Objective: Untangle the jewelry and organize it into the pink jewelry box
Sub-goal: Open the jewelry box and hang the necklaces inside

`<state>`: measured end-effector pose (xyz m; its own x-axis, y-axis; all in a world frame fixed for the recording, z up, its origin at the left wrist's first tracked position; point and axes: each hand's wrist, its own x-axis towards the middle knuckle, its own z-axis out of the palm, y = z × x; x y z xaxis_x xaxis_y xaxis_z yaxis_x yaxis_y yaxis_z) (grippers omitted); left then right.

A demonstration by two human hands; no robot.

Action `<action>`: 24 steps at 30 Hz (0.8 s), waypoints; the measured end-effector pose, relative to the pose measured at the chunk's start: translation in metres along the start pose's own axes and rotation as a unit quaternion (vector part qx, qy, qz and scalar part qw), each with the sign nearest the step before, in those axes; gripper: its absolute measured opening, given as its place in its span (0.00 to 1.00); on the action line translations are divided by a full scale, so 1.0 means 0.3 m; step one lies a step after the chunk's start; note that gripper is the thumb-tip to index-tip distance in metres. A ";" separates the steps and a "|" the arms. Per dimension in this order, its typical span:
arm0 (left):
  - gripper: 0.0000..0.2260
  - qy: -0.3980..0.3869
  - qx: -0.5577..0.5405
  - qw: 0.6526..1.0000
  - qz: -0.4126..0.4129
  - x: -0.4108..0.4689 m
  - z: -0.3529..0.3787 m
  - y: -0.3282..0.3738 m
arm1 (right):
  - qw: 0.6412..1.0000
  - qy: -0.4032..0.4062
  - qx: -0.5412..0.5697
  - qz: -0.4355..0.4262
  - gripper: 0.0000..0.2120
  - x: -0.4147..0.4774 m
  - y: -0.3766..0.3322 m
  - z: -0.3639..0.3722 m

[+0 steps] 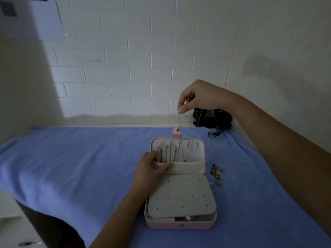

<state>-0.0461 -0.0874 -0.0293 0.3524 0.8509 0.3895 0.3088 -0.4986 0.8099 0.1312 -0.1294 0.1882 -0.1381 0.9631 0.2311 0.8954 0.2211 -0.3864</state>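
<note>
Currently the right hand is pinching one end of a thin chain necklace between thumb and forefinger, high above the open pink jewelry box. The chain is hanging nearly straight, its long axis vertical, with the free end pointing down and just reaching the mouth of the fabric pocket in the lid. The left hand is gripping that pocket's upper edge, thumb in front and fingers tucked behind, pulling it open.

To do this well, the right hand should probably be lowering slowly and keeping the chain plumb, so the tail is feeding into the pocket rather than swinging against the hung chains just beside it and tangling again. Once the tail is tucked in, the top end likely needs catching on a free hook. The left hand is best kept holding the pocket wide.

Beyond the box, a small jewelry pile is lying on the blue cloth.
</note>
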 end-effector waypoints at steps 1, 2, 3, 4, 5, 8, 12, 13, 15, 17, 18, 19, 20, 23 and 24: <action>0.15 0.000 -0.003 1.000 0.001 -0.001 -0.001 0.001 | 1.000 0.005 0.007 -0.004 0.04 -0.003 -0.004 -0.003; 0.15 0.001 -0.006 1.000 0.001 -0.002 -0.001 0.002 | 1.000 0.012 0.017 -0.010 0.04 -0.006 -0.009 -0.011; 0.15 0.002 -0.008 1.000 0.001 -0.002 -0.002 0.004 | 0.999 0.021 0.028 -0.017 0.03 -0.009 -0.015 -0.021; 0.15 0.003 -0.007 1.000 0.000 -0.003 -0.002 0.005 | 0.999 0.027 0.035 -0.024 0.03 -0.012 -0.022 -0.032; 0.15 0.003 -0.004 1.000 -0.001 -0.002 -0.001 0.007 | 0.998 0.031 0.037 -0.031 0.03 -0.015 -0.028 -0.042; 0.15 0.001 0.000 1.000 -0.002 -0.001 0.000 0.008 | 0.999 0.028 0.022 -0.042 0.04 -0.021 -0.042 -0.060; 0.15 0.005 -0.010 1.000 0.002 -0.005 -0.002 0.011 | 0.999 0.028 0.008 -0.045 0.04 -0.019 -0.049 -0.057; 0.15 0.006 -0.010 1.000 0.004 -0.006 -0.002 0.011 | 0.999 0.029 0.009 -0.045 0.04 -0.018 -0.050 -0.056; 0.15 0.006 -0.005 1.000 0.004 -0.006 -0.002 0.011 | 0.998 0.029 0.017 -0.049 0.04 -0.021 -0.056 -0.060; 0.15 0.006 -0.002 1.000 0.004 -0.006 -0.003 0.012 | 0.998 0.030 0.027 -0.053 0.04 -0.025 -0.065 -0.068; 0.15 0.006 -0.002 1.000 0.004 -0.006 -0.004 0.013 | 0.998 0.030 0.031 -0.055 0.04 -0.027 -0.070 -0.074; 0.15 0.006 -0.002 1.000 0.004 -0.006 -0.004 0.013 | 0.997 0.029 0.034 -0.057 0.04 -0.028 -0.074 -0.079; 0.15 0.006 -0.003 1.000 0.004 -0.007 -0.005 0.013 | 0.997 0.026 0.035 -0.060 0.03 -0.029 -0.079 -0.083; 0.15 0.002 0.002 1.000 0.006 -0.007 -0.003 0.014 | 0.997 0.003 0.036 -0.065 0.04 -0.027 -0.087 -0.091; 0.15 0.001 0.002 1.000 0.006 -0.007 -0.003 0.016 | 0.997 -0.005 0.036 -0.066 0.04 -0.025 -0.089 -0.091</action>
<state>-0.0462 -0.0913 -0.0258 0.3547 0.8453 0.3995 0.3080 -0.5091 0.8037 0.1200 -0.1468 0.2212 -0.2573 0.9261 0.2758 0.8362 0.3565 -0.4169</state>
